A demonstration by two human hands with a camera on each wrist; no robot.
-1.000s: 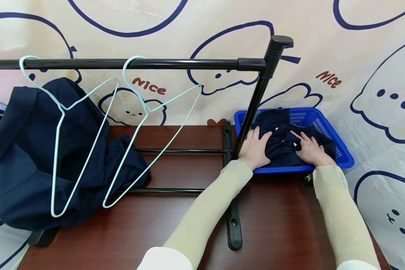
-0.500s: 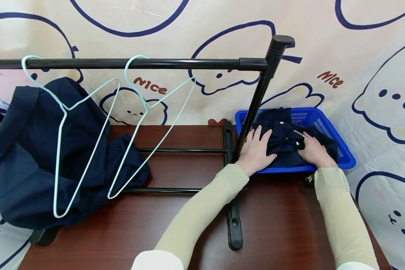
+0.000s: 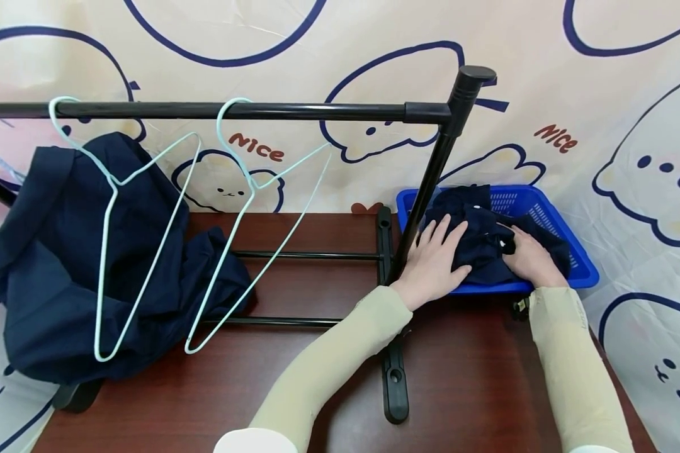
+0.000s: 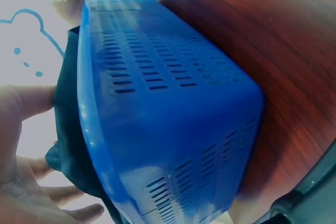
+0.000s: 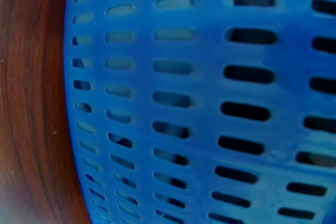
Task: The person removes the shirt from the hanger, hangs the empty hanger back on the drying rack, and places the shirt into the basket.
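Note:
A dark navy garment with small white buttons (image 3: 478, 236) lies bunched in a blue perforated basket (image 3: 586, 267). My left hand (image 3: 430, 261) is over its left side with fingers spread and nearly straight; in the left wrist view, the fingers of that hand (image 4: 37, 100) touch dark cloth (image 4: 71, 124) bulging above the rim. At the garment's right part, my right hand (image 3: 534, 257) pinches the cloth between thumb and bent fingers, its fingertips partly hidden. Only the basket's slotted wall (image 5: 205, 90) fills the right wrist view; the hand is outside it.
A black rack rail (image 3: 317, 112) carries two pale mint hangers, a left hanger (image 3: 100, 296) and a right hanger (image 3: 221, 264). Behind them is a large navy cloth item with a strap (image 3: 51, 302). The rack's post (image 3: 430, 189) stands between basket and hangers, its foot (image 3: 395, 384) on the brown table (image 3: 476, 377).
My left hand has shifted slightly toward me, its fingers lifting and spreading. The fingers of my right hand have bent more around the cloth. The right hanger has swung a little.

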